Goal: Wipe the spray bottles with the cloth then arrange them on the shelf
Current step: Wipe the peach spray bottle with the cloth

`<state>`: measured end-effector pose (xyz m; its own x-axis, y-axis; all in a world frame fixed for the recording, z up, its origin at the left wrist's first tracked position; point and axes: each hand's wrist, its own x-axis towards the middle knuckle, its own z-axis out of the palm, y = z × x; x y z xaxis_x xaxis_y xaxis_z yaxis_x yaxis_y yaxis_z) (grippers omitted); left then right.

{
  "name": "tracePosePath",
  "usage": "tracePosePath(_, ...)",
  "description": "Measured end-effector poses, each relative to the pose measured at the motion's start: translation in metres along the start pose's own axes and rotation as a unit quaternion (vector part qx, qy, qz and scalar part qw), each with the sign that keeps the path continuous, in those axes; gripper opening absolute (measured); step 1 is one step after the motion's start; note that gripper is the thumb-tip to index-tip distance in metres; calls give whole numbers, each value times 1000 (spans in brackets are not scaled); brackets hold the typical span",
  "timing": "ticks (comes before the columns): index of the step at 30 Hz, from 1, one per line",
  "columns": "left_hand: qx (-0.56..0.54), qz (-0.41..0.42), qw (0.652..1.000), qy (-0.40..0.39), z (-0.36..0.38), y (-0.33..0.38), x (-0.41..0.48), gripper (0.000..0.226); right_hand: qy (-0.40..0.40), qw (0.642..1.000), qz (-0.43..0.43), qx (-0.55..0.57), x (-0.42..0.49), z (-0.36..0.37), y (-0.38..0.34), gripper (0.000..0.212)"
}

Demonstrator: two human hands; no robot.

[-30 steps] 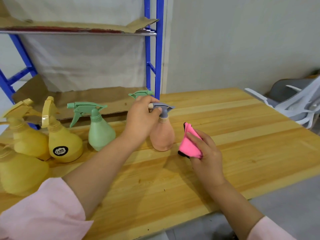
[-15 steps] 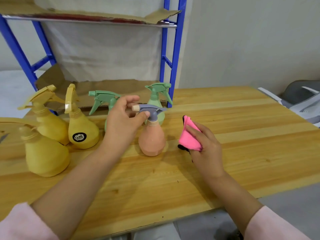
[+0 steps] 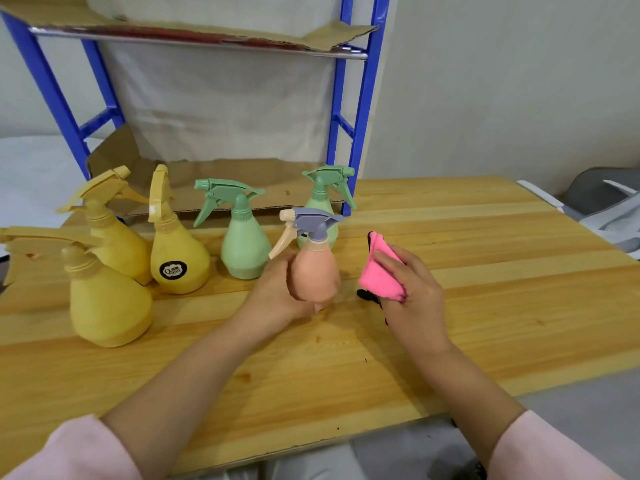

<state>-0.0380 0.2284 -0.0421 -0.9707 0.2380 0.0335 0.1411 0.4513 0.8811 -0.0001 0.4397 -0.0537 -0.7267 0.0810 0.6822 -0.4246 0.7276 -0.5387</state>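
Down from the trigger (image 3: 281,241), the left hand (image 3: 277,294) now grips the peach bottle (image 3: 317,271) low; the right hand (image 3: 414,299) pinches the cloth (image 3: 379,277) just beside it — hard wiping could tip it.

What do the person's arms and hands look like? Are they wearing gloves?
No gloves. The left hand and the right hand are bare, and no rings or watch show. Each arm has a soft, light pink sleeve: the left sleeve and the right sleeve both end in a loose cuff partway up the forearm, which is bare below it.
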Motion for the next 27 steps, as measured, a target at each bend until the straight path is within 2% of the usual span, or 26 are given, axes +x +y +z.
tracePosePath(3, 18, 24, 1000, -7, -1, 2, -1, 80, -3, 1000, -1, -3, -3, -1, 1, 63)
tracePosePath(11, -49, 24, 998, -19, -3, 10, -10, 77, 13, 998, 40, 51, -1, 0, -10, 61)
tracePosePath(14, -147, 15, 988, -36, -6, 20, -14, 58, 25, 989, 96, 112, 5, -2, -17, 56)
tracePosePath(17, -255, 11, 965, -60, -8, 29, -17, 62, 42, 984, 83, 152, 14, -3, -34, 45)
tracePosePath(21, -332, 24, 941, -58, -7, 38, -17, 74, 17, 985, 13, 170, 17, 2, -56, 64)
tracePosePath(25, -320, 72, 942, -76, -10, 44, -18, 86, -3, 982, -28, 189, 14, 11, -65, 86)
tracePosePath(27, -295, 88, 947, -94, -11, 46, -21, 83, -10, 981, -48, 186, 14, 13, -68, 93)
